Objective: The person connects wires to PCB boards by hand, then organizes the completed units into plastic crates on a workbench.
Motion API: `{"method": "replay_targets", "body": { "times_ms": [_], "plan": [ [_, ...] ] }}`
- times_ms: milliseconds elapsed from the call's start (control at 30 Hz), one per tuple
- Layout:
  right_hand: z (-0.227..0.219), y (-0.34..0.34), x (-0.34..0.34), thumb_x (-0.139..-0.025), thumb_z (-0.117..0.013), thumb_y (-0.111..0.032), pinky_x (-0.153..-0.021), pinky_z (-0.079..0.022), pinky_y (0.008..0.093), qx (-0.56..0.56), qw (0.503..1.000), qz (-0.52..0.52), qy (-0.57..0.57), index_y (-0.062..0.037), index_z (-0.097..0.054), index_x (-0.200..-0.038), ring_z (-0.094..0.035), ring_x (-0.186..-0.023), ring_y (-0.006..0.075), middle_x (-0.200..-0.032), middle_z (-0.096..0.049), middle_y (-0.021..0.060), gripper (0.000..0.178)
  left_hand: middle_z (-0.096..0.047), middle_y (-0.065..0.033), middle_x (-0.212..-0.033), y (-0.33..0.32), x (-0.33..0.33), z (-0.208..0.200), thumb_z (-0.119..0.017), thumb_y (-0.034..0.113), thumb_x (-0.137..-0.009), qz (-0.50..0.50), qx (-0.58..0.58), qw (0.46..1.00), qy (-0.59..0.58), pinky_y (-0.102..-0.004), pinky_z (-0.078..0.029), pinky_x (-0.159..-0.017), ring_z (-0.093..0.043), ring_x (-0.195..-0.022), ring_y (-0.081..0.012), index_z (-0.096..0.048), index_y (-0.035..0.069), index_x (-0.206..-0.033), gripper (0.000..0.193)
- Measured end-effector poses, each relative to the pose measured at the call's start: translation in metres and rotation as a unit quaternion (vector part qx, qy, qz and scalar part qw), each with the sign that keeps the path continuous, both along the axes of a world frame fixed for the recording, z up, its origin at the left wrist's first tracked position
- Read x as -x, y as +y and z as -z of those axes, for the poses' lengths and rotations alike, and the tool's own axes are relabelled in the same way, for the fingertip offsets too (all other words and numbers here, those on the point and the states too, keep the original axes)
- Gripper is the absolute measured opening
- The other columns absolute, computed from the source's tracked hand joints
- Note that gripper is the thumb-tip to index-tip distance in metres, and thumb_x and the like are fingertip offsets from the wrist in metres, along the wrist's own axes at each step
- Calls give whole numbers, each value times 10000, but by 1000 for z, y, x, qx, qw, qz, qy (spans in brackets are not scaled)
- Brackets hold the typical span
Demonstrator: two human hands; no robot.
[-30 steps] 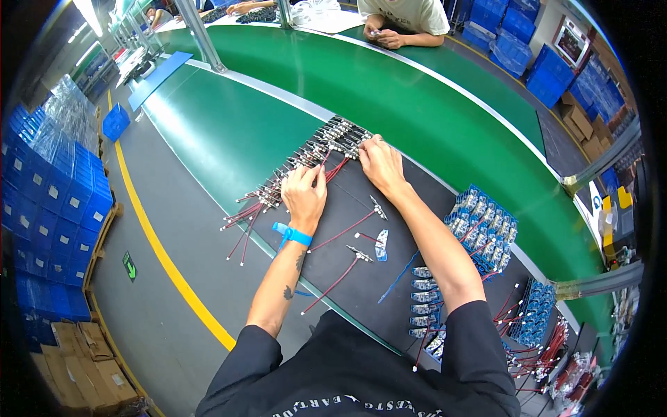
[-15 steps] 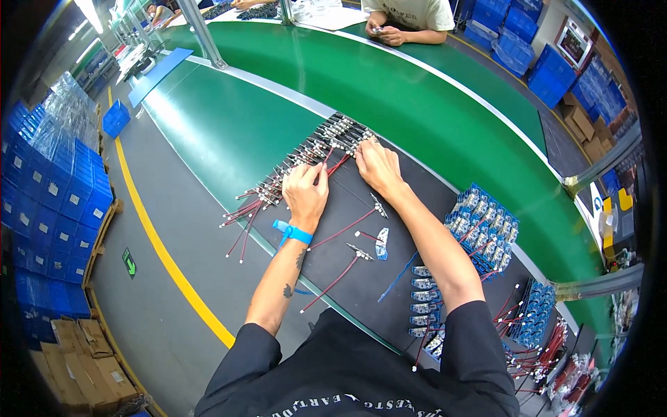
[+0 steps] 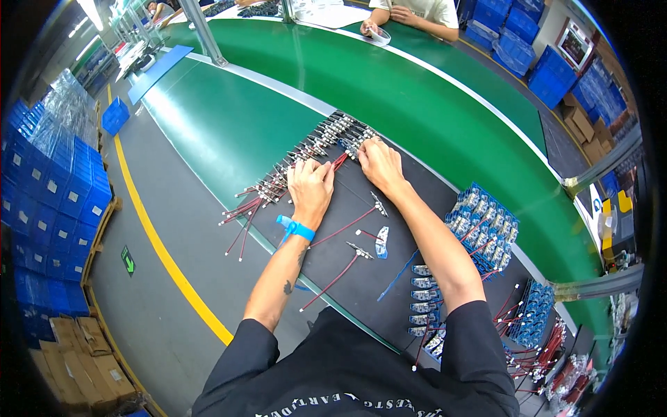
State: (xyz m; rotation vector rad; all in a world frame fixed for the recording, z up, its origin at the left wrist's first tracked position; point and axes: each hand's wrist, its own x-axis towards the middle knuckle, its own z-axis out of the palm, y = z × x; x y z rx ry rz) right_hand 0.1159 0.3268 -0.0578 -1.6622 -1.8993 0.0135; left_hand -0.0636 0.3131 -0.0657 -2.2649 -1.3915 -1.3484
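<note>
A long row of small metallic connector parts with dark tips [image 3: 313, 144] lies across the bench, their red wires [image 3: 251, 203] trailing toward me. My left hand [image 3: 310, 189], a blue band on its wrist, is closed at the row's near side, fingertips pinching red wires. Close by on the right, my right hand [image 3: 380, 165] has its fingers curled in at the row's right end; what they grip is hidden. Nearer me lie a loose connector with a red wire [image 3: 360, 251], another such connector [image 3: 379, 204] and a blue-and-white piece [image 3: 382, 243].
Stacked blue-and-white pieces [image 3: 483, 226] stand right of my right forearm, with more in a column [image 3: 425, 306] nearer me. Red wires [image 3: 549, 351] pile at the lower right. Beyond the metal rail runs a green conveyor belt [image 3: 417, 104]; a co-worker's hand [image 3: 369, 28] holds something clear across it.
My left hand has shifted slightly right and up, closer to my right hand. The right hand has barely moved. Across the belt, the co-worker's hands have parted and one holds a clear item.
</note>
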Motion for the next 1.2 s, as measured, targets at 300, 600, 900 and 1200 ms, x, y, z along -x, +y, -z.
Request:
{"method": "replay_targets", "body": {
  "times_ms": [300, 600, 900, 1200],
  "plan": [
    [-6, -2, 0, -849, -537, -196, -731, -490, 472, 44, 998, 8, 42, -17, -588, -864, -619, -840, 372, -933, -620, 199, 187, -561, -32, -718, -3, 0, 2, -724, 167, -720, -22, 26, 999, 29, -360, -372, -681, -527, -753, -211, -702, 80, -759, 98],
    [-75, -28, -20, -740, -673, -319, -702, -505, 427, 294, 953, -63, -40, -15, -651, -763, -649, -804, 351, -808, -664, 200, 306, -545, -47, -733, -3, 2, -3, -717, 158, -727, -4, 24, 1000, 12, -366, -380, -673, -525, -755, -224, -687, 78, -792, 108],
    [-64, -52, -32, -687, -670, -178, -685, -512, 367, 440, 889, -118, -44, -49, -675, -754, -667, -745, 260, -732, -676, 136, 145, -617, -70, -748, -54, -1, -26, -689, 165, -766, 244, 292, 923, -48, -352, -477, -640, -594, -687, -243, -676, 59, -780, 107],
    [-51, -33, 11, -793, -578, -174, -721, -489, 443, 159, 984, -62, 59, -39, -628, -803, -629, -804, 336, -791, -650, 161, 144, -571, -20, -691, -50, 12, -32, -722, 146, -725, 64, 53, 995, 54, -340, -376, -592, -541, -653, -196, -684, 84, -755, 79]
  ]
}}
